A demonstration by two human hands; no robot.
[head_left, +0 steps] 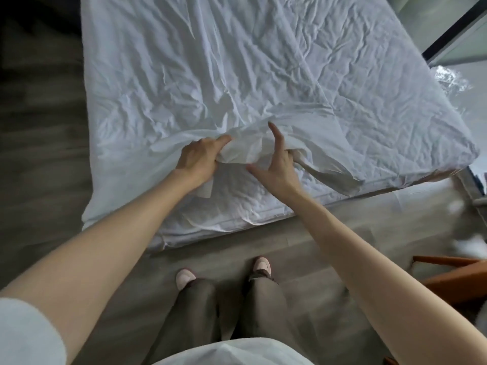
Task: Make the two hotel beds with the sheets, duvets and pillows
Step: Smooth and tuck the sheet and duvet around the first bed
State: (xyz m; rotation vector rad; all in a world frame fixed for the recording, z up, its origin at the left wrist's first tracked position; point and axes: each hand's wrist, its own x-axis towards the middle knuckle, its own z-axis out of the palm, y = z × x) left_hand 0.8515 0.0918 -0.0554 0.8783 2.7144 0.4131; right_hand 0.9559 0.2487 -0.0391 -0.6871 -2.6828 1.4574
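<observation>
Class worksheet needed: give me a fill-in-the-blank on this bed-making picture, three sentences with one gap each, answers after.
1. The left hand grips a bunch of the white ____.
2. The index finger of the right hand is ____, not curled.
3. The person's shoes are ____ in colour.
Missing words: sheet, straight, pink.

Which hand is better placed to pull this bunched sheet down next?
Probably left: the left hand has the bunched sheet in its grip; the right hand has forefinger and thumb sticking out free.
</observation>
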